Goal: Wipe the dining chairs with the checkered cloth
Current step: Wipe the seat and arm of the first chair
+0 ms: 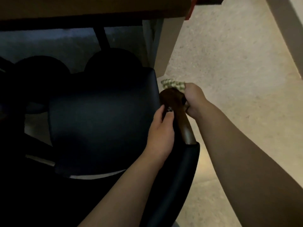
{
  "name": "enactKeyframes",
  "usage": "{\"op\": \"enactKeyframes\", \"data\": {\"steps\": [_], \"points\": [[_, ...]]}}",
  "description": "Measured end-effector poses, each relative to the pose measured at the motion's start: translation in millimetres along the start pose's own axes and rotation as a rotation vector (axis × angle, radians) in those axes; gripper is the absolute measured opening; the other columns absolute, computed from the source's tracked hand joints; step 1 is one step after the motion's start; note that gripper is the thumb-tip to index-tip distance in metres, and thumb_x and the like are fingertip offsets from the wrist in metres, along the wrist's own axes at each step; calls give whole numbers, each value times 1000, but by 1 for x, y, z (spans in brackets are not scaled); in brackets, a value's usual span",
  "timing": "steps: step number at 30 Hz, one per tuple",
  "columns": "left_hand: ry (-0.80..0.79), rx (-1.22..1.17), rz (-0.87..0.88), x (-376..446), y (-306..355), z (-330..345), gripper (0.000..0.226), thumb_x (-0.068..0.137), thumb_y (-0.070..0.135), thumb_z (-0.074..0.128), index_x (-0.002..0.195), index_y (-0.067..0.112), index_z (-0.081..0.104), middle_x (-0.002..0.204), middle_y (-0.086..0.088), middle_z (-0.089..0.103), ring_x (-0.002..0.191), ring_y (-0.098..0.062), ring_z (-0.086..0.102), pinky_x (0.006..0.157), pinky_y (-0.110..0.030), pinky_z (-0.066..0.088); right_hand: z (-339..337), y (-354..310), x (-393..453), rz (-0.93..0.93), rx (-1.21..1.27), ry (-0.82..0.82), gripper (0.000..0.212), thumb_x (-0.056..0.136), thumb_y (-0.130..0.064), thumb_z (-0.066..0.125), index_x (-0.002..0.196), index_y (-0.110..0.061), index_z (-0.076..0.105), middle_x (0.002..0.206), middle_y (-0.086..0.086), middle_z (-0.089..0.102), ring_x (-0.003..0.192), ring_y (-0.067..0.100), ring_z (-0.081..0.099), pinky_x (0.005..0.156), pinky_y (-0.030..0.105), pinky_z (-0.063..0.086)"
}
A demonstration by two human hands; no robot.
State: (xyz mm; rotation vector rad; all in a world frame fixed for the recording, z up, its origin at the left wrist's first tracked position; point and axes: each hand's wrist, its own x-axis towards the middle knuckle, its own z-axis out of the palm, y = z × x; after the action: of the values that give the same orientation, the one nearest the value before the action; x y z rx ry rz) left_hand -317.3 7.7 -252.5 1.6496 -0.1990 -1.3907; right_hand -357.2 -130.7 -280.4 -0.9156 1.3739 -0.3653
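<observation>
A dark padded dining chair (98,115) fills the left and middle of the head view, seen from above. Its brown wooden armrest (172,99) runs along the right side of the seat. My right hand (195,100) grips the green-and-white checkered cloth (173,85), bunched against the outer front end of the armrest. My left hand (161,135) holds the armrest from the inner side, fingers curled around it beside the seat edge. Most of the cloth is hidden under my right hand.
The wooden table (98,7) spans the top, with a pale table leg (167,46) just beyond the armrest. Two more dark rounded seats (113,61) sit under the table. Pale speckled floor (237,71) lies to the right. The chair's curved backrest (185,174) is near me.
</observation>
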Motion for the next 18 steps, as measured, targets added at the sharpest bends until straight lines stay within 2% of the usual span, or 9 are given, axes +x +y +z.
{"op": "enactKeyframes", "data": {"steps": [3,5,7,9,11,13,14,16,18], "points": [[20,155,-40,11,17,17,51,99,47,39,145,27,35,129,1,55,112,-17,56,99,-36,45,-6,11,-12,-16,220,-20,17,85,-19,67,97,-10,74,99,8,73,95,23,68,81,35,55],[101,228,-102,25,32,32,57,97,48,39,143,15,35,130,-8,54,111,-26,57,99,-43,46,-10,19,-18,-90,180,6,13,85,-20,64,89,-14,75,90,3,75,88,19,70,68,28,57],[164,321,-90,39,42,44,58,99,45,36,147,12,31,141,-13,46,119,-31,52,104,-40,42,-15,31,-14,-86,172,57,19,83,-26,61,78,-13,74,75,8,72,70,22,68,55,27,51],[173,492,-31,45,47,50,57,103,40,29,153,16,21,155,-11,29,134,-31,38,105,-37,33,-19,51,-5,6,200,66,25,87,-27,56,93,-10,73,80,9,69,60,18,63,51,26,48],[186,612,7,47,45,49,55,104,39,29,154,17,19,157,-9,25,138,-29,33,107,-36,30,-22,80,8,116,134,61,36,96,-19,44,121,3,58,102,18,62,70,19,54,61,29,46],[208,663,37,50,42,48,55,103,38,31,153,16,23,156,-8,28,139,-27,33,108,-35,28,-26,110,16,201,39,40,37,99,-16,39,125,6,53,113,25,61,79,19,52,69,27,44],[218,681,45,51,42,48,55,103,38,33,153,16,24,155,-7,30,139,-27,33,109,-34,28,-27,122,19,228,-23,32,35,100,-15,38,121,6,56,101,23,65,72,18,55,61,20,46],[237,693,52,53,41,48,54,102,39,35,151,15,29,153,-7,35,137,-27,37,111,-36,28,-28,133,20,286,-63,44,31,101,-12,34,104,1,62,68,12,59,41,10,53,35,11,38],[244,691,57,57,41,47,51,101,40,37,146,14,38,147,-10,43,131,-29,44,111,-43,34,-25,128,19,279,-78,72,21,98,-8,39,95,-6,59,69,9,58,40,10,54,34,12,38]]}}
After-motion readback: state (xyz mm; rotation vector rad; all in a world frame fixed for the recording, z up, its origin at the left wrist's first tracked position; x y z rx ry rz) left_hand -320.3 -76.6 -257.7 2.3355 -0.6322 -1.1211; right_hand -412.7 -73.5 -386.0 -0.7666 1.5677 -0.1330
